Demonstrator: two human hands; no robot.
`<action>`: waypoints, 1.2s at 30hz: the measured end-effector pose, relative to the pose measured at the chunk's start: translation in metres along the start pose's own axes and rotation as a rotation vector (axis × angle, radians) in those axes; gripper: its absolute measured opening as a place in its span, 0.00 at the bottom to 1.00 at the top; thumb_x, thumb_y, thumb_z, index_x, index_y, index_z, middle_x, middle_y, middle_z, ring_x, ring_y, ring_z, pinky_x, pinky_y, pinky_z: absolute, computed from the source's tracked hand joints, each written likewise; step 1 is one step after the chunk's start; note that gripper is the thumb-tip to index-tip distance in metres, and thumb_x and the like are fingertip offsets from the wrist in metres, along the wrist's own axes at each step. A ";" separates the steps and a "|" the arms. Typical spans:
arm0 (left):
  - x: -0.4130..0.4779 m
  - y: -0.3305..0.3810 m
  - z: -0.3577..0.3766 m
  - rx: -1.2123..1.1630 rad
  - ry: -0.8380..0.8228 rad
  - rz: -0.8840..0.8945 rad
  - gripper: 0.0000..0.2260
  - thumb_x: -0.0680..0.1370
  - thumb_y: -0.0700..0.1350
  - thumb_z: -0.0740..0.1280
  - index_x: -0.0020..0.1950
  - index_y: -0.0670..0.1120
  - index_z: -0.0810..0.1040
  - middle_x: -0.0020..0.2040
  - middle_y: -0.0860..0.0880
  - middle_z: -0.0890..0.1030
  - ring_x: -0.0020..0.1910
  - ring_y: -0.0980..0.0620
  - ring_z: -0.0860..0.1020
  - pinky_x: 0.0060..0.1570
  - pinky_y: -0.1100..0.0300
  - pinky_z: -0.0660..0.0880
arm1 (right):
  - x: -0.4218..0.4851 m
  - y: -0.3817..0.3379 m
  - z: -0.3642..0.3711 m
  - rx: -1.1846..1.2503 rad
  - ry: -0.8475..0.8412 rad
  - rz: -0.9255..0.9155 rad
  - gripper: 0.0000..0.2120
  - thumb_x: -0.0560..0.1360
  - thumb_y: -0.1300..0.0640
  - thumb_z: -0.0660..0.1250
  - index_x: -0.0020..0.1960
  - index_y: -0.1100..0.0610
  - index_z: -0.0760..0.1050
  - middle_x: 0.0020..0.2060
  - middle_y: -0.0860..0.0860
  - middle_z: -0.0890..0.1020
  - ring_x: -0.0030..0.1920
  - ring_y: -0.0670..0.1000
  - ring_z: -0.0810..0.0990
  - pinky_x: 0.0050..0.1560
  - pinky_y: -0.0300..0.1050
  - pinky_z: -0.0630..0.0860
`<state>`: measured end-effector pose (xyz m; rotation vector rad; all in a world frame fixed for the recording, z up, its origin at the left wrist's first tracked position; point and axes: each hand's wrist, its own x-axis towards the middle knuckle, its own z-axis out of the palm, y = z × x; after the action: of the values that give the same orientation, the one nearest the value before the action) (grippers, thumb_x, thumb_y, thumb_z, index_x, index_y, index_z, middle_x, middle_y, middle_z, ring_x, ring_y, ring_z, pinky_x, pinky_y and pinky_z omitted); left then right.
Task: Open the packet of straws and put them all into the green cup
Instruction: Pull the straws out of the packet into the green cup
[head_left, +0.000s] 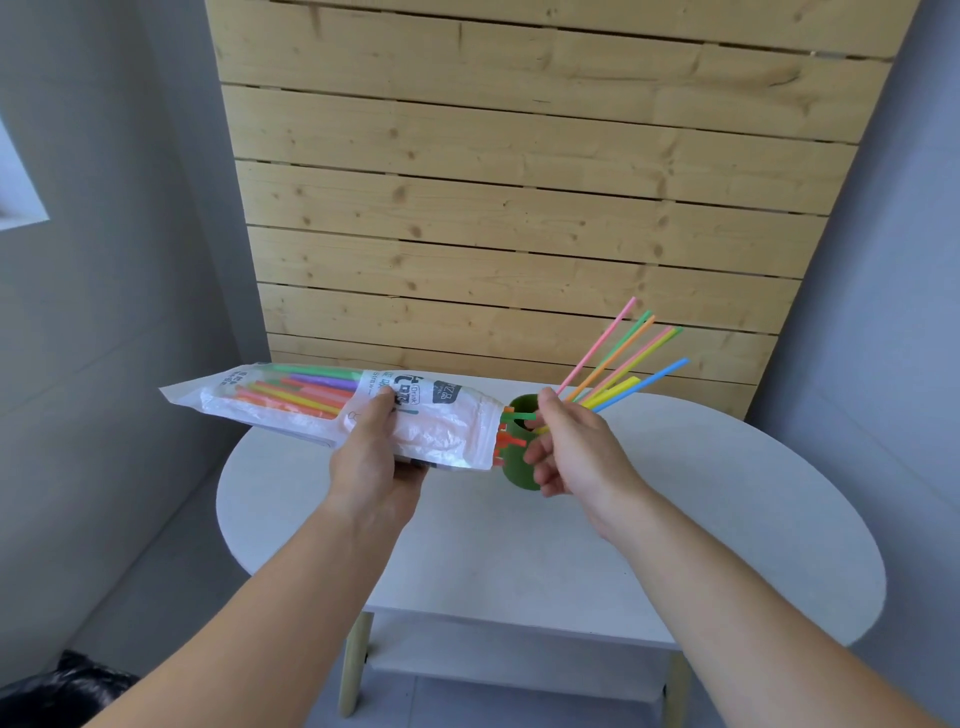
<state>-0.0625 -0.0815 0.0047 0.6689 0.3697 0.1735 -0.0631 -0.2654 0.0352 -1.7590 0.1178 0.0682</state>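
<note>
I find the task partly complete. The straw packet (332, 415) is open at its right-hand end, and a fan of coloured straws (618, 364) already stands in the green cup (514, 462), leaning away to the right. The cup sits on the white oval table (545, 545) near its far edge, about midway along. A good number of straws remain inside the packet, bunched toward its closed left end, with a few orange and green ends poking out of the mouth just beside the cup's rim. My left hand (376, 462) grips the packet around its middle, fingers wrapped under and thumb pressed on top, holding it roughly level above the table. My right hand (566, 447) is at the cup's rim, thumb and forefinger pinched together on what appears to be a green straw at the packet mouth; the other fingers are loosely curled. I judge that most of the transfer remains.
</note>
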 end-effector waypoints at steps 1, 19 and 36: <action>-0.001 -0.001 0.002 0.002 -0.008 -0.007 0.14 0.80 0.43 0.71 0.65 0.44 0.79 0.60 0.43 0.87 0.55 0.44 0.87 0.50 0.48 0.85 | -0.001 -0.001 0.005 -0.010 0.024 -0.080 0.17 0.82 0.46 0.59 0.45 0.58 0.73 0.30 0.53 0.76 0.25 0.49 0.72 0.26 0.40 0.69; 0.001 0.005 0.000 -0.042 0.018 0.008 0.09 0.81 0.42 0.71 0.61 0.45 0.79 0.59 0.44 0.87 0.55 0.46 0.87 0.61 0.44 0.81 | 0.000 0.005 0.007 0.071 0.116 -0.191 0.05 0.81 0.61 0.64 0.48 0.59 0.78 0.34 0.54 0.80 0.26 0.45 0.75 0.30 0.39 0.78; 0.002 0.007 -0.002 -0.048 0.026 0.023 0.13 0.81 0.43 0.72 0.65 0.44 0.78 0.58 0.44 0.87 0.54 0.46 0.87 0.56 0.45 0.83 | -0.003 -0.007 -0.003 0.792 -0.031 0.198 0.04 0.77 0.67 0.67 0.44 0.62 0.77 0.34 0.56 0.80 0.32 0.49 0.79 0.32 0.39 0.80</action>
<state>-0.0619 -0.0749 0.0074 0.6245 0.3818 0.2121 -0.0653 -0.2670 0.0429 -0.9517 0.2572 0.1673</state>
